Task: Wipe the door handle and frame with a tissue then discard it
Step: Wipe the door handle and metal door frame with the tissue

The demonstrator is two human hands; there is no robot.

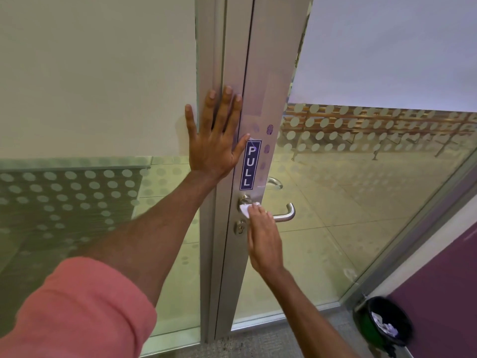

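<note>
I am standing at a glass door with a metal frame (pixel 260 73), looking down at both my hands. My left hand (pixel 215 140) is open, fingers spread, pressed flat against the frame above a blue sign (pixel 249 165) that reads PULL. It grips nothing; it seems to be steadying the door.

My right hand (pixel 263 239) reaches in from below and holds a small white tissue (pixel 246 209) under its fingertips. The tissue is pressed against the inner end of the metal door handle (pixel 284 214), close to the round plate where the handle meets the frame. The curved outer end of the handle sticks out bare to the right of my fingers. Just below is the keyhole (pixel 240 227).

By my reckoning, the job is in its first part: the handle is being wiped now. Dark smudges like fingerprints (pixel 269 130) show on the frame beside the sign, so the frame seems to need wiping yet. Throwing the tissue away is also left. A black bin (pixel 382 324) stands on the floor at lower right, well apart from the door handle, with crumpled paper already inside.
</note>
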